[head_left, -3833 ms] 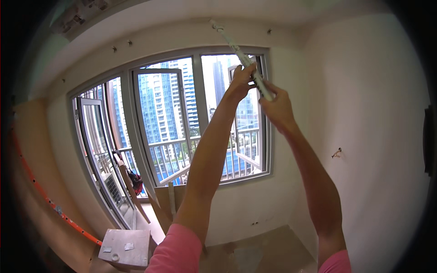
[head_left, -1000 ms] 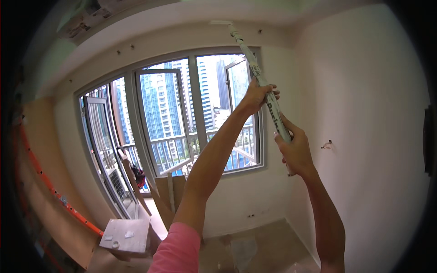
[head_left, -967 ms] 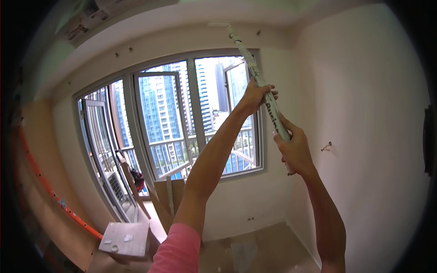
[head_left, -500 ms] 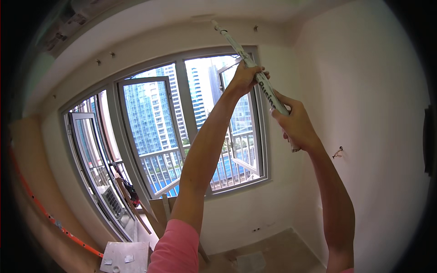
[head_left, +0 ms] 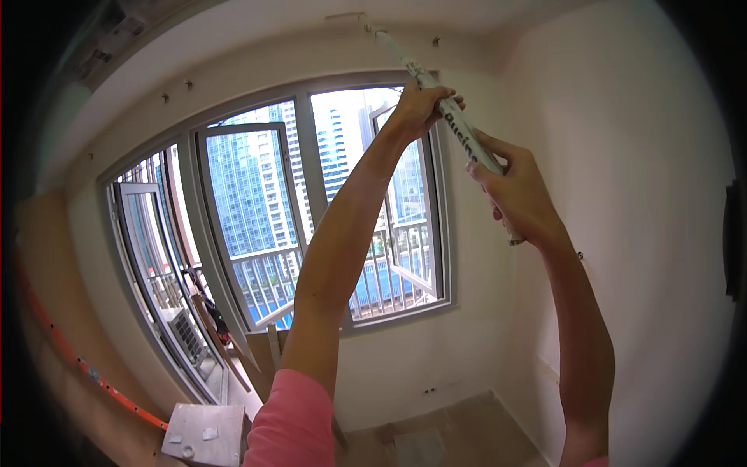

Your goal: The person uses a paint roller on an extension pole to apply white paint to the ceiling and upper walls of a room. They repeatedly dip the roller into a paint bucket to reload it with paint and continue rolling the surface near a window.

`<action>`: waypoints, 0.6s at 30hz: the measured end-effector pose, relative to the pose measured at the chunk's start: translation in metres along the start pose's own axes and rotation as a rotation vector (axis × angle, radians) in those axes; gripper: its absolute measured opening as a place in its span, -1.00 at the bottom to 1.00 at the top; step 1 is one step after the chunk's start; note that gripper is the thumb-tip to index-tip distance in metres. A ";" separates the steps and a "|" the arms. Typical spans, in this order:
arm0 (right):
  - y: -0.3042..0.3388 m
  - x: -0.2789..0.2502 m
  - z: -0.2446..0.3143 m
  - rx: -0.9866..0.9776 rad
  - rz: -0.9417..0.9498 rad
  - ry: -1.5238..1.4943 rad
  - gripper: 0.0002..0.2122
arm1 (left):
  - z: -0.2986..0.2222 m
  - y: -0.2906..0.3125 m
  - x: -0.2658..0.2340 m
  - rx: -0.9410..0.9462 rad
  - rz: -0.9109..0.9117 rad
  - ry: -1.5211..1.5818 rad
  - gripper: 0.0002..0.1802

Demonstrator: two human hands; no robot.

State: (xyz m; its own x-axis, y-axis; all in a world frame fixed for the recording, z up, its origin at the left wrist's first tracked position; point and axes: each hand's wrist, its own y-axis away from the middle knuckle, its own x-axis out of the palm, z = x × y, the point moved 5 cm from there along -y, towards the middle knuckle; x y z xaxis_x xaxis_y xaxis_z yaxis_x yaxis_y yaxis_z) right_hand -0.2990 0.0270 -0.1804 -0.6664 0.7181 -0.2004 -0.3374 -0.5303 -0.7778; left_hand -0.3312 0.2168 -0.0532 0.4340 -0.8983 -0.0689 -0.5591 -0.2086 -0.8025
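A long white pole with dark lettering slants up and away toward the ceiling. At its far tip a pale paint roller lies at or close against the ceiling; it barely stands out from the white surface. My left hand is wrapped round the pole's middle, in front of the window's upper right. Lower down and to the right, my right hand grips the pole near its bottom end, which pokes out below the fingers. Both arms are raised, the left one in a pink sleeve.
A grey-framed window with casements swung inward fills the wall ahead. Below left stand a pale box and leaning boards. An orange ladder rail runs along the left. A bare wall rises at right.
The roller and pole have shifted slightly upward in view. My right hand has risen and moved a little to the right, and my left hand is slightly higher. Both grips stay closed.
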 end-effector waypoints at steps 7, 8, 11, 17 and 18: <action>0.075 -0.056 0.033 0.055 0.029 -0.068 -0.51 | -0.032 0.042 0.082 0.019 0.012 -0.030 -0.57; 0.072 -0.059 0.034 0.039 0.033 -0.074 -0.51 | -0.034 0.040 0.087 0.032 -0.005 -0.044 -0.59; 0.049 -0.059 0.033 0.015 0.042 -0.075 -0.51 | -0.031 0.024 0.077 0.024 -0.030 -0.093 -0.70; -0.016 -0.026 0.002 -0.052 0.050 -0.103 -0.50 | -0.011 -0.015 0.016 0.011 -0.044 -0.134 -0.78; -0.023 -0.018 -0.003 -0.049 0.056 -0.098 -0.50 | -0.005 -0.020 0.003 -0.007 -0.017 -0.143 -0.74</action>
State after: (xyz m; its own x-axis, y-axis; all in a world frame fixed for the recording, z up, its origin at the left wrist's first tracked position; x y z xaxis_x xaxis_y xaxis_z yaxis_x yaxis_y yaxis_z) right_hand -0.2771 0.0278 -0.1604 -0.7461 0.6391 -0.1868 -0.2666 -0.5438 -0.7958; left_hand -0.3221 0.2169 -0.0343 0.5393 -0.8304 -0.1399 -0.5557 -0.2262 -0.8000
